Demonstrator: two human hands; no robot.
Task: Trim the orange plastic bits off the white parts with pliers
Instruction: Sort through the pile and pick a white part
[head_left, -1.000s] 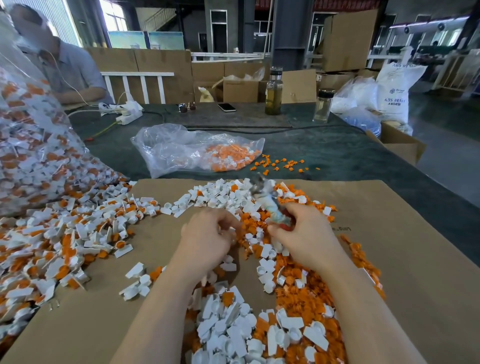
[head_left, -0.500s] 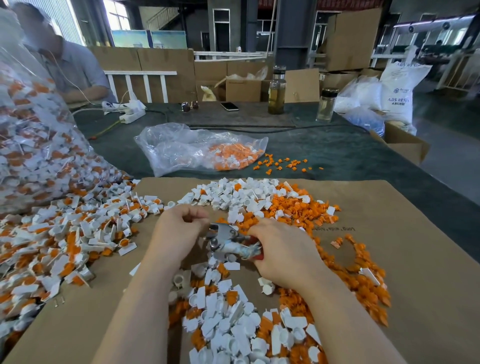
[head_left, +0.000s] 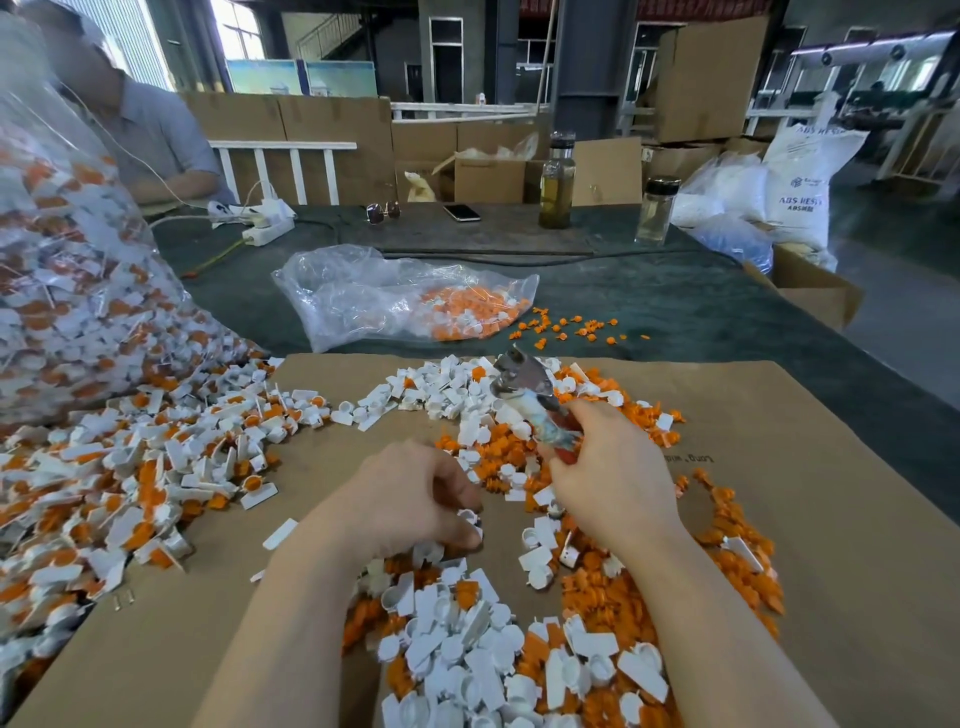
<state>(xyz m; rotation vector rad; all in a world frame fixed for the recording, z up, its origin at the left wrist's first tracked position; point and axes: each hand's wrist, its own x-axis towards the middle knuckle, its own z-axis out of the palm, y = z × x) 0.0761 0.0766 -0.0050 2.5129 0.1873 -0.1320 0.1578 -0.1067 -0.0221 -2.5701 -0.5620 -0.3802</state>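
Gripping the pliers (head_left: 524, 387) nose-up, the right hand (head_left: 608, 478) waits while the left hand (head_left: 410, 499) pinches a white part (head_left: 470, 519) over the cardboard (head_left: 779, 519). Trimmed pieces (head_left: 493, 665) heap near; untrimmed parts (head_left: 130, 483) remain plentiful left.

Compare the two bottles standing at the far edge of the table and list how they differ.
The left bottle is taller than the right bottle. The left bottle holds darker, amber liquid that fills most of it; the right bottle's contents look paler and nearly clear. The left bottle stands nearer the phone; the right bottle stands beside the white sacks. Both are upright, clear-walled and dark-capped.
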